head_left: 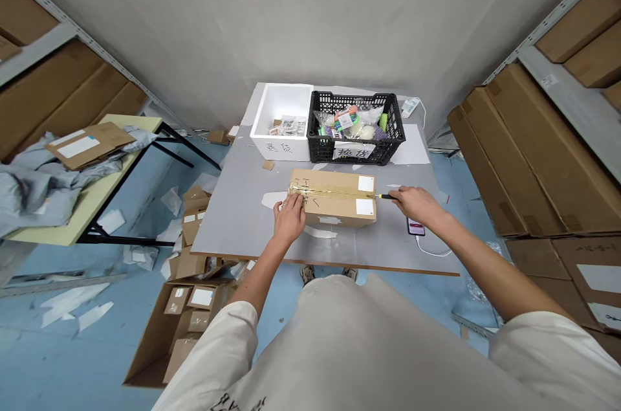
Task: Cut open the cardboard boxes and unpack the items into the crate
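Note:
A taped cardboard box lies lengthwise on the grey table, with two white labels at its right end and dark handwriting at its left. My left hand rests on the box's left end, its fingers laid over the top edge, steadying nothing else. In my right hand, closed fingers grip a slim knife with a black and yellow handle. Its tip points left and meets the right end of the tape seam; how deep the blade sits I cannot tell.
Behind the box stand a white foam bin and a black crate of bagged goods. A phone with a cable lies near my right forearm. Cartons fill an open box on the floor; a side table stands left.

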Motion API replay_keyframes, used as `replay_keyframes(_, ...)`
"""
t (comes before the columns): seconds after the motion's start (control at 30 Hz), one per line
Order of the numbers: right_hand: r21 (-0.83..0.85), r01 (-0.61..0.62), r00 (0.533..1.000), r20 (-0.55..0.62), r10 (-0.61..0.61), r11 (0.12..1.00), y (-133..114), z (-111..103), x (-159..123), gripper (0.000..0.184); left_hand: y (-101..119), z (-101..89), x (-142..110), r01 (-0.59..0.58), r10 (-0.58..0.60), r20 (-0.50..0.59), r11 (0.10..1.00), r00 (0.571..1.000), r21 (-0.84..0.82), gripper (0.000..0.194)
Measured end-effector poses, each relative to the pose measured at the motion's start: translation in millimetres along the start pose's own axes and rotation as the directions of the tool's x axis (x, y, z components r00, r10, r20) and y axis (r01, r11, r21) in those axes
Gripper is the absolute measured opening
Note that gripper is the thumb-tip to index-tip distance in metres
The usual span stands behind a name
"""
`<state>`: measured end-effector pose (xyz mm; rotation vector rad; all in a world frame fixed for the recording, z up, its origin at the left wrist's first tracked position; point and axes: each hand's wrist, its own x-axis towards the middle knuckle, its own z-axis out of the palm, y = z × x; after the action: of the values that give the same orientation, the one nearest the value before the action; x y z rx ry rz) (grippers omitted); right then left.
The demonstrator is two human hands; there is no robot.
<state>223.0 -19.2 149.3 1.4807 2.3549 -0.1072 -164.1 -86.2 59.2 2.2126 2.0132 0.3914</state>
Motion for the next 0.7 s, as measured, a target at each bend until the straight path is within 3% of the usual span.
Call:
replay_keyframes(0.2, 0.022, -0.069, 0.998, -0.001, 0.069, 0.997, 41.2, 11.7, -20.9, 0.036, 5.2, 3.1, 3.8, 0.027, -0.027, -0.009, 1.0, 1.0, 0.009, 0.049)
replay_keyframes(0.3, 0.15, -0.103, 0.992, -0.054, 0.112, 0.983, 61.0, 23.6, -33.1, 0.04, 9.2, 3.3, 6.6, 0.038, -0.037, -0.018, 0.999, 0.999, 0.007, 0.049)
replay_keyframes(0.43, 0.335, -0.092, 0.988, -0.084, 0.127, 0.938, 67.0, 40.5, -38.8, 0.04, 29.9, 2.1, 13.2, 0.035, -0.034, -0.024, 0.999, 0.999, 0.021, 0.05)
replay_keyframes(0.53, 0.4, -0.071, 0.991, -0.079, 0.112, 0.914, 63.4, 48.9, -35.2, 0.04, 60.8, 2.3, 22.1, -0.093, 0.092, 0.047, 0.996, 0.995, 0.002, 0.051)
replay_keyframes(0.6, 0.425, -0.045, 0.992, -0.088, 0.09, 0.904, 61.4, 50.7, -32.3, 0.04, 83.4, 4.1, 30.4, -0.214, 0.216, 0.117, 0.976, 0.969, -0.032, 0.052)
replay_keyframes(0.7, 0.448, -0.007, 0.994, -0.093, 0.054, 0.894, 60.5, 49.5, -30.2, 0.04, 109.6, 9.0, 45.1, -0.326, 0.33, 0.197, 0.944, 0.923, -0.05, 0.072)
